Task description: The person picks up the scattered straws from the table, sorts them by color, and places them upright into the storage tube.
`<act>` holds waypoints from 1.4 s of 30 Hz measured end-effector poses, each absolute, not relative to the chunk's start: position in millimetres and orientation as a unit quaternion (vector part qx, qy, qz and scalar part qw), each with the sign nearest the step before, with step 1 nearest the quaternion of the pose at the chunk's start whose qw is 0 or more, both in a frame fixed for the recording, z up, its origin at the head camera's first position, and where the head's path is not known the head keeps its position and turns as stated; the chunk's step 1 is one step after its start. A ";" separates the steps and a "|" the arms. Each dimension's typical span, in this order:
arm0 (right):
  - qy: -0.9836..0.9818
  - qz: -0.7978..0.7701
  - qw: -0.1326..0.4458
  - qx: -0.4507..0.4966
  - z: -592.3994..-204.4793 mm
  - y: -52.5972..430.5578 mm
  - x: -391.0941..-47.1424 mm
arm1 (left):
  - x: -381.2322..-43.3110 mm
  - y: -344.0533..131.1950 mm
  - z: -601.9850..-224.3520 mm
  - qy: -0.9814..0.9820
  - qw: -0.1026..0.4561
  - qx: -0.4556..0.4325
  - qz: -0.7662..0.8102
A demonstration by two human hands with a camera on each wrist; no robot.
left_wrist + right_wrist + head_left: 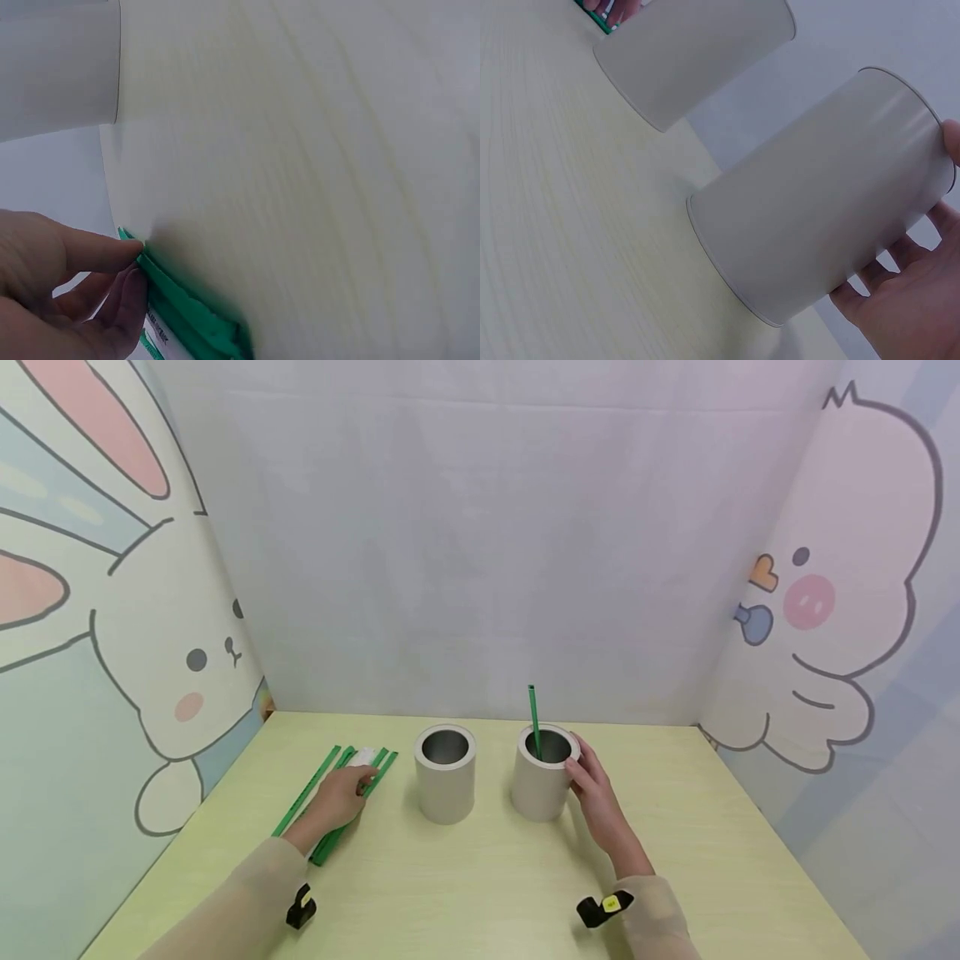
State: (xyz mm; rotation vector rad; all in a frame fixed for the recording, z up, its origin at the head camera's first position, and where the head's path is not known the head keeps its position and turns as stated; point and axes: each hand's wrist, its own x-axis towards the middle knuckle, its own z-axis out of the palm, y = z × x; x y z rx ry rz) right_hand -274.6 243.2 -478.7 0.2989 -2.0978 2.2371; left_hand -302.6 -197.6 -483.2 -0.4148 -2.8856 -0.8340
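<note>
Several long, thin green sticks [306,792] lie side by side at the table's left, with something white among them. Over them is my left hand [341,797], its thumb and forefinger pinching one green stick [184,304] near its end in the left wrist view. My right hand [600,797] holds the right-hand white cylindrical cup [536,793], fingers along its side and thumb by the rim. One green stick [534,714] leans upright out of this cup. A second white cup [446,795] stands between the hands; only its dark inside shows through the opening.
The pale wood-grain table [465,893] ends at a plain light curtain [480,560]. Cartoon-printed panels, a rabbit [150,668] at left and a chick-like figure [855,635] at right, flank it. A black wrist mount [302,907] sits on the left sleeve.
</note>
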 end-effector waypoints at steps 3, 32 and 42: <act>-0.680 0.726 0.031 0.098 -478.5 243.2 -274.5 | -303.2 -195.3 -482.2 -0.950 0.055 -0.143 -0.271; -0.681 0.726 0.025 0.091 -480.5 243.0 -275.4 | -303.4 -189.4 -480.2 -0.953 0.082 -0.142 -0.256; -0.682 0.725 0.026 0.090 -479.5 243.1 -274.7 | -303.4 -185.2 -462.1 -0.929 0.100 -0.122 -0.335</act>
